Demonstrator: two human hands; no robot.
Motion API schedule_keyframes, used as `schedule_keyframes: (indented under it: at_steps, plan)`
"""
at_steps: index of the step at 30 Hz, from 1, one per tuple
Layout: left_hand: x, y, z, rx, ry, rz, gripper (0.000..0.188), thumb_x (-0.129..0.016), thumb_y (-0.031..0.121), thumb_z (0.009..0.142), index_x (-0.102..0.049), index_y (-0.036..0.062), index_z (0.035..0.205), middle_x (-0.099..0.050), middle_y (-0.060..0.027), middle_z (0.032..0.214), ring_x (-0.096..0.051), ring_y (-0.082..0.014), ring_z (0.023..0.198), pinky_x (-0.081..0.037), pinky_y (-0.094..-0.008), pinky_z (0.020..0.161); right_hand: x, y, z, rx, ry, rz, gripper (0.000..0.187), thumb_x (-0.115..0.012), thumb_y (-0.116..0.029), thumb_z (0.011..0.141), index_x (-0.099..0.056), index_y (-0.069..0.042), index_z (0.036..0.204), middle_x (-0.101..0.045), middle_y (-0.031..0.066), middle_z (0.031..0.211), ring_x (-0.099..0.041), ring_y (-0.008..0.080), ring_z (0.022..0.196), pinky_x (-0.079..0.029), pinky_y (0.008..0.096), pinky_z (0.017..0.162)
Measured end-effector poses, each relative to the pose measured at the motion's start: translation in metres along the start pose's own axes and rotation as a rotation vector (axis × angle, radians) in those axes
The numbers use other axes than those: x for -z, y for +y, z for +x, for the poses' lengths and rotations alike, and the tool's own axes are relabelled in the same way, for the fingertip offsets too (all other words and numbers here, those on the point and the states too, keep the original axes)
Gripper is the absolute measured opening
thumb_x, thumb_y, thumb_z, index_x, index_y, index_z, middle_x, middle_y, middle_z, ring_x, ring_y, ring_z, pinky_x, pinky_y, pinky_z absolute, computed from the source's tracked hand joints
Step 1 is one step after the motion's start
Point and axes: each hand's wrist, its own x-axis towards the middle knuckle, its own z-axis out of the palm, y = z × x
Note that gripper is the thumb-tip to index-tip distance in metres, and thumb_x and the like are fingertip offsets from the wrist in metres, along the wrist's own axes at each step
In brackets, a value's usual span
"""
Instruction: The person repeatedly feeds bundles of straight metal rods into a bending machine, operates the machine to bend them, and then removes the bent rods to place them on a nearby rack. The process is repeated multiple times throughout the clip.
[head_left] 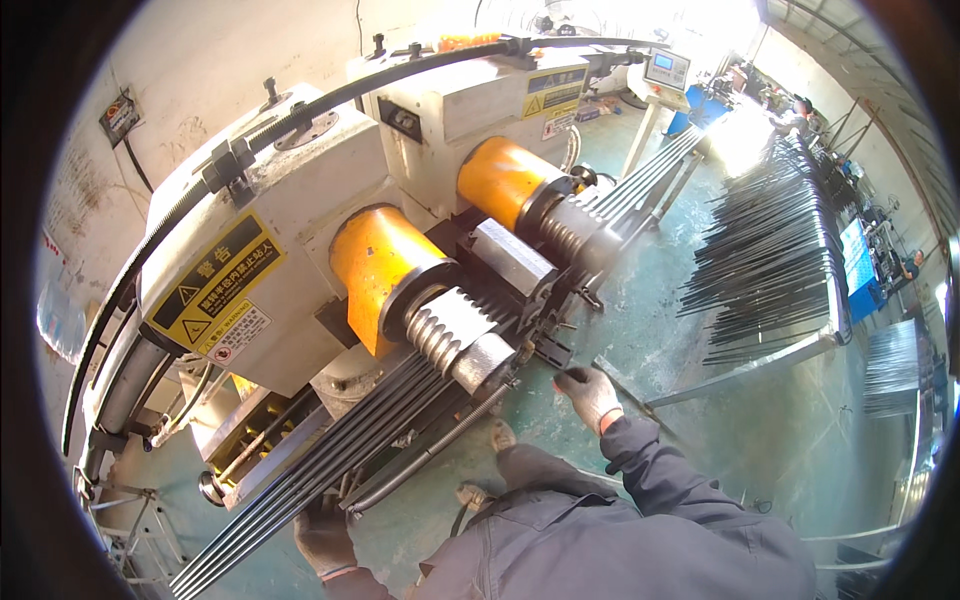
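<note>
At the rods [300,480], the left hand [325,538] curls, partly hidden

The gloved left hand [325,535] is against the side of some long dark rods [330,475], its grip unclear. They run slantwise up to a ribbed metal roller [450,330] fixed to an orange cylinder [385,265] on a white machine [320,165]. The gloved right hand [588,393] is near the roller, fingers bent. More rods [765,245] hang from a rack [836,290] at right.

The metal rods [320,468] are looking smooth and the ridged metal roller [450,330] glossy. The grey sleeve [665,475] is showing matt, wrinkled cloth.
</note>
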Motion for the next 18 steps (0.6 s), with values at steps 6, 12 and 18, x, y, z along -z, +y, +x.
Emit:
schedule_keyframes:
  at_steps: [6, 12, 18]
  plan:
    - [-0.031, 0.034, -0.008, -0.231, 0.217, 0.257, 0.053, -0.052, 0.039, 0.118, -0.065, 0.0039, 0.156, -0.069, -0.0175, 0.156, -0.067, -0.0363, 0.140, -0.055, -0.0508, 0.115, -0.002, -0.078, 0.034, 0.175, 0.138, 0.760, 0.036, -0.071, -0.030, 0.117, -0.078, 0.000, 0.135, -0.082, 0.0030, 0.115, -0.074, 0.0144, 0.103, -0.057, 0.0323, 0.096]
    - [-0.080, 0.056, -0.017, -0.482, 0.476, 0.405, 0.050, -0.059, 0.034, 0.116, -0.067, -0.0015, 0.151, -0.071, -0.0232, 0.151, -0.070, -0.0383, 0.135, -0.056, -0.0513, 0.117, -0.030, -0.101, 0.076, 0.010, 0.274, 0.847, 0.056, -0.063, -0.053, 0.117, -0.084, -0.002, 0.107, -0.075, 0.0020, 0.086, -0.065, 0.0172, 0.077, -0.049, 0.0395, 0.074]
    - [-0.111, 0.098, -0.035, -0.773, 0.668, 0.622, 0.048, -0.066, 0.030, 0.115, -0.069, -0.0070, 0.146, -0.073, -0.0288, 0.146, -0.073, -0.0403, 0.131, -0.056, -0.0518, 0.118, -0.028, -0.131, 0.067, 0.013, 0.133, 1.042, 0.056, -0.064, -0.053, 0.116, -0.079, 0.002, 0.118, -0.080, 0.0053, 0.100, -0.074, 0.0210, 0.091, -0.054, 0.0389, 0.085]
